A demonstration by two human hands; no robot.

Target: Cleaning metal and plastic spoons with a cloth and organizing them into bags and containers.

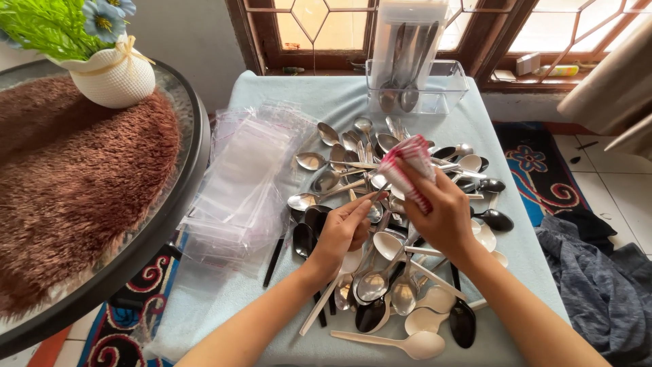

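The slim metal spoon point(375, 196) you are working on sits between your two hands, raised just above the heap of cutlery in the middle of the tabletop point(339, 102). Your left hand point(339, 232) pinches its handle between thumb and fingertips, so that grip is closed on the handle, and your right hand point(441, 214) is closed around a crumpled red-and-white striped cloth point(407, 170) that wraps the bowl end, hiding it. The spoon looks stiff, light and smooth, likely slippery on bare steel, so the narrow handle near its middle is the sound place to hold it; the cloth is soft and gives you friction at the other end. Beneath your hands lies a loose pile of mixed spoons point(394, 272), shiny steel, glossy black and cream plastic, overlapping in all directions. To the left of the pile rests a stack of clear plastic sleeves point(244, 183). At the far edge stands a clear plastic holder point(414, 85) with several spoons upright in it. Further left, a round glass table point(187, 197) carries a brown shaggy mat point(75, 183) and a white vase point(112, 78) of artificial flowers.
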